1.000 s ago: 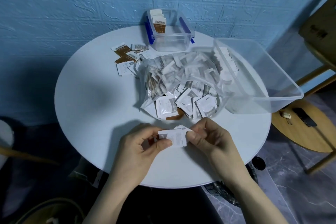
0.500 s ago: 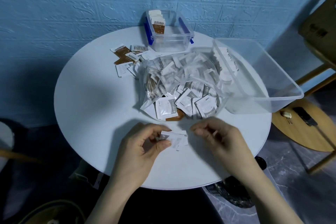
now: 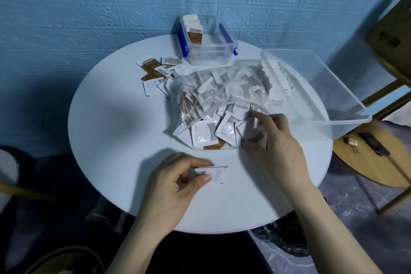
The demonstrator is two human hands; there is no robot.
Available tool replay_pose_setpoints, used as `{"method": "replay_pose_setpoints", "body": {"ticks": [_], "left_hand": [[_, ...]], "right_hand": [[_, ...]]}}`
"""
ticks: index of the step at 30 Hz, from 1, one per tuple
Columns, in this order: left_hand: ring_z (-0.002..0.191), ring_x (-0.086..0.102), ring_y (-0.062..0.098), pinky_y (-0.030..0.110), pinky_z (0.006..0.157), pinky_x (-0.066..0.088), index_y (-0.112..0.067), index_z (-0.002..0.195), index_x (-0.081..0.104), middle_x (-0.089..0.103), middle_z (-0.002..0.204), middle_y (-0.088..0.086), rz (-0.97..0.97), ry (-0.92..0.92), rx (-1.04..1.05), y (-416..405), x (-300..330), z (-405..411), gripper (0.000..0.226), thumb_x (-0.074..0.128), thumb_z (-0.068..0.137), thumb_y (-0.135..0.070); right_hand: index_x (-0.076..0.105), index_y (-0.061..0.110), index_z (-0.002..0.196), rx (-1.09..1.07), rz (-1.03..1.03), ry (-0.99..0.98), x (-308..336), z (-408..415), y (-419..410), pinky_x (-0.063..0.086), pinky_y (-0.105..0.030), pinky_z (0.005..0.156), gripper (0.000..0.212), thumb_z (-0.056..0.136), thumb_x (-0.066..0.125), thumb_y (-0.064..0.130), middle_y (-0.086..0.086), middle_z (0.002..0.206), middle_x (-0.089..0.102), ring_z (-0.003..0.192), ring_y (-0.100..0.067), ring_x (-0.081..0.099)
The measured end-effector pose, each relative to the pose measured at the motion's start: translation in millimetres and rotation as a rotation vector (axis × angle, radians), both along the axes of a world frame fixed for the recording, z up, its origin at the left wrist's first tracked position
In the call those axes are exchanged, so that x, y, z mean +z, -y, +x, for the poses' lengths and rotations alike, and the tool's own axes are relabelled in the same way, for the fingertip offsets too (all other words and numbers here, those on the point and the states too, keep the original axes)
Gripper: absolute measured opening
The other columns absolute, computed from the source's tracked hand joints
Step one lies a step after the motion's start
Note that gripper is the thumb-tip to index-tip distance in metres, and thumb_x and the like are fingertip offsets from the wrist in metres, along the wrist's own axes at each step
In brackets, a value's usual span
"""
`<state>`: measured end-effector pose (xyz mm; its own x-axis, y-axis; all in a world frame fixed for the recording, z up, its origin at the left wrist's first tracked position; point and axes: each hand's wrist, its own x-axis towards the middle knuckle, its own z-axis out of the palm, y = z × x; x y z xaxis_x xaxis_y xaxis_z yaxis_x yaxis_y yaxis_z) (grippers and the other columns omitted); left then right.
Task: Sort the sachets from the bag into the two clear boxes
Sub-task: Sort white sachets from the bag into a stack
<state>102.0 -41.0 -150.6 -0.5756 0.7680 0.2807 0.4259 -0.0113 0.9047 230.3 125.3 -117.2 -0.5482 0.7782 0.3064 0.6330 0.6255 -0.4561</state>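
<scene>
The left hand (image 3: pixel 175 187) pinches a small stack of white sachets (image 3: pixel 213 172) between thumb and forefinger, low over the near part of the table (image 3: pixel 106 122). The stack lies nearly flat, its long axis running sideways, with the free end pointing toward the right hand (image 3: pixel 271 138). That hand reaches into the open mouth of the clear bag (image 3: pixel 222 100), just beyond the left hand. Its fingers curl round another sachet (image 3: pixel 252 128) in the heap there, though blur makes it hard to say how firm that hold is.

Most of the sachets are in or spilling from the bag, lying at all angles. A few brown and white ones (image 3: pixel 155 71) lie loose on the table beyond and to the left of the left hand. The small box (image 3: pixel 209 51) with blue clips, far beyond both hands against the wall, holds a few brown ones standing on edge. The large box (image 3: pixel 333 95), beyond and to the right of the right hand, has some white ones stacked at its left wall.

The sachets look light, thin and floppy, probably with slick skins, so a stack may fan out or slip. Pinching across the flat faces near an edge seam, as the left hand does, seems the safest hold.
</scene>
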Motion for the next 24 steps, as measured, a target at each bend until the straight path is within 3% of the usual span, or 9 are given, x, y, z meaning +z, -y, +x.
{"method": "replay_pose_setpoints", "body": {"ticks": [5,10,13,19,24], "left_hand": [[0.052,0.043,-0.003,0.006,0.053,0.031,-0.029,0.086,0.074,0.057,0.062,-0.023,-0.006,0.068,-0.015,0.2,3.8,2.9,0.016,0.073,0.071,-0.023],[0.056,0.048,-0.005,0.007,0.056,0.034,-0.028,0.085,0.074,0.064,0.069,-0.019,0.004,0.138,-0.032,0.8,4.3,3.3,0.015,0.073,0.072,-0.020],[0.057,0.050,-0.004,0.007,0.058,0.035,-0.031,0.089,0.073,0.066,0.072,-0.018,-0.002,0.152,-0.031,0.9,3.8,3.4,0.022,0.076,0.073,-0.016],[0.057,0.049,-0.004,0.008,0.057,0.035,-0.029,0.086,0.074,0.065,0.071,-0.017,-0.017,0.132,-0.012,-0.2,3.9,3.3,0.018,0.075,0.072,-0.019],[0.059,0.050,-0.002,0.007,0.059,0.036,-0.038,0.095,0.069,0.061,0.069,-0.019,-0.016,0.132,0.018,-0.4,4.5,3.9,0.031,0.074,0.068,-0.025]], "right_hand": [[0.056,0.033,0.120,0.045,-0.032,-0.029,-0.7,2.9,-7.3,0.040,-0.032,0.057,0.055,0.072,0.079,0.019,0.006,0.111,0.043,0.080,-0.028,0.060],[0.056,0.025,0.094,0.058,-0.037,-0.230,-4.3,5.9,-9.5,0.047,-0.040,0.058,0.033,0.073,0.081,0.018,0.007,0.102,0.050,0.062,-0.014,0.046],[0.055,0.017,0.079,0.146,-0.071,-0.333,-2.1,11.0,-7.8,0.041,-0.025,0.058,0.023,0.078,0.077,0.013,0.007,0.083,0.054,0.062,-0.014,0.047],[0.055,0.017,0.079,0.210,-0.486,-0.593,-9.6,24.9,24.4,0.043,-0.024,0.059,0.015,0.084,0.068,0.011,-0.006,0.068,0.061,0.059,-0.014,0.055],[0.049,0.002,0.077,0.256,-0.849,-0.764,-18.1,20.4,51.5,0.051,-0.022,0.065,0.018,0.086,0.057,-0.011,-0.018,0.064,0.061,0.063,-0.020,0.062]]}}
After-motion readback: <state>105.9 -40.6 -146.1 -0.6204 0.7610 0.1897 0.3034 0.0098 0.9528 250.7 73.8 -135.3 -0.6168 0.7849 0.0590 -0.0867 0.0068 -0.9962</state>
